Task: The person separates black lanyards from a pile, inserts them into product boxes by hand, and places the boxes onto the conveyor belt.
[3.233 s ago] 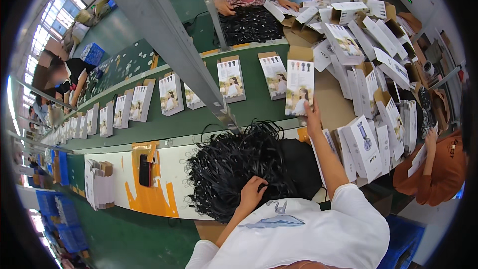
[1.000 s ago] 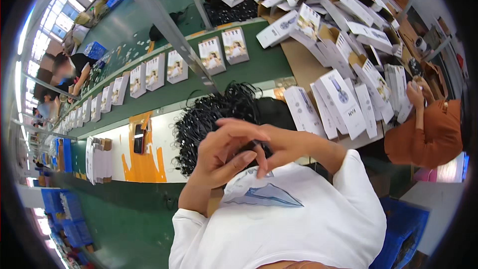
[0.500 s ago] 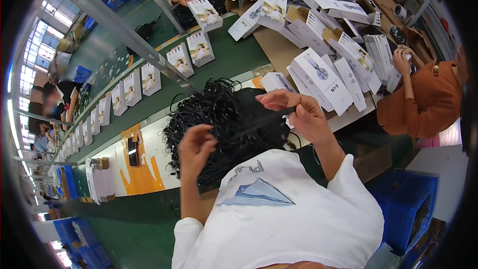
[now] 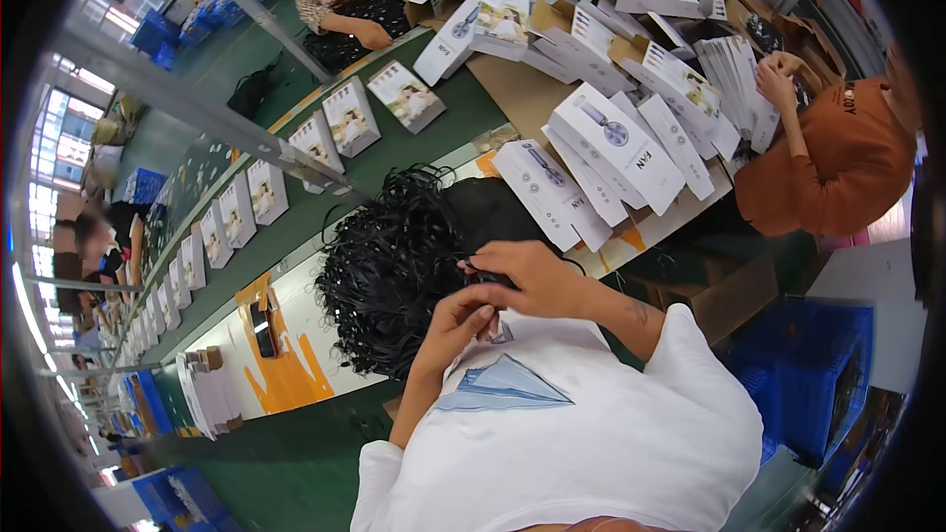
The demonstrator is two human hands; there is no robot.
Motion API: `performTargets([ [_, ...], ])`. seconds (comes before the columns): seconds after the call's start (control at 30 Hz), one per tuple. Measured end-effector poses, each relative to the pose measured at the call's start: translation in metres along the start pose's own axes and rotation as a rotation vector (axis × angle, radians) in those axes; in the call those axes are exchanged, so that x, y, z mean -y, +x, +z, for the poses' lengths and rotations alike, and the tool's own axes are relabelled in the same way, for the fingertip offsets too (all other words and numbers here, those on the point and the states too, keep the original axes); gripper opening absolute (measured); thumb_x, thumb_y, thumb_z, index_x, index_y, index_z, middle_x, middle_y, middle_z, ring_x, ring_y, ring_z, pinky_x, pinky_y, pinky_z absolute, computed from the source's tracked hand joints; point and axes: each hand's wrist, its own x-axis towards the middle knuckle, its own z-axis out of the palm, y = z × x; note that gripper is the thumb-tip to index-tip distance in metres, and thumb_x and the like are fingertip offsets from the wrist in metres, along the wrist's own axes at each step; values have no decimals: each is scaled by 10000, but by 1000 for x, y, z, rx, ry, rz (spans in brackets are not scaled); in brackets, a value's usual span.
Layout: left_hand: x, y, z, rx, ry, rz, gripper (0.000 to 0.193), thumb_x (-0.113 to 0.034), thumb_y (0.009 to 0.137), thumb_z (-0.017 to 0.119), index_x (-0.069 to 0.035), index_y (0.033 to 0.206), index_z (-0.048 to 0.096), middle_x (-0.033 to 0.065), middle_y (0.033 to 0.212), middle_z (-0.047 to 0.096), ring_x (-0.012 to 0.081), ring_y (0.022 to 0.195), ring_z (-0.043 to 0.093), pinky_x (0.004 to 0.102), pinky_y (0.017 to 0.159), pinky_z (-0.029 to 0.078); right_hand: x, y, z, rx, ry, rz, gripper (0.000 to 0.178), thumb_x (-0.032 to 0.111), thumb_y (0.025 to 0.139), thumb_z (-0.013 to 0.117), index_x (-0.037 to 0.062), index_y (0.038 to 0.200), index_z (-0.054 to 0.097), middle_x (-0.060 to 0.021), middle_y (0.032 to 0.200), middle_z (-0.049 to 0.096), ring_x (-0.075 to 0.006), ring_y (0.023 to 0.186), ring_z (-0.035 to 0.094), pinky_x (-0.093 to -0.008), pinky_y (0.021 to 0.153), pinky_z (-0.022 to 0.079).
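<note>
Beyond and left of the grip, photo-printed white cardboard cartons [image 4: 350,118] sat in a row, apparently spaced to travel tidily. Well left, a dark rectangular phone [image 4: 263,332] lay, seemingly clear of the work. Immediately left, thin, glossy black looped straps [image 4: 379,286] were heaped, probably for easy reach. The worker's left hand [image 4: 458,325] and right hand [image 4: 537,276] met, fingers curled as if pinching; whether either gripped a strap could not be told. Right of the grip, white cartons with a device picture [image 4: 616,148] leaned together, likely saving space. A white tabletop [image 4: 307,310], patched with orange tape [image 4: 286,379], ran beside a green conveyor belt [image 4: 463,108]; farther right were a co-worker in a rust-coloured top [image 4: 828,167] and blue plastic crates [image 4: 788,345].
</note>
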Motion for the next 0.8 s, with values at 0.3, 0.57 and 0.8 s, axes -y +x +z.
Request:
performTargets([
  [0.3,16,44,7,-113,90,35,335,46,841,482,-6,1172,482,78,1274,460,155,1072,515,235,810,453,-64,-81,-8,9,13,721,292,322,790,609,52,898,602,-123,765,629,-322,719,596,-399,623,458],
  [0.57,38,52,-17,-98,163,56,313,-67,865,515,-26,1174,488,62,1195,522,152,1054,524,267,865,413,-133,-132,-38,-134,-978,498,317,174,641,708,69,880,528,-96,684,537,-260,684,596,-382,593,466],
  [0.8,28,42,-27,-339,162,147,579,-5,770,601,-73,1297,372,64,1364,371,213,1259,351,335,966,348,-69,-74,-62,-282,-707,268,147,31,653,624,36,791,572,-113,711,590,-284,631,591,-360,547,456],
])
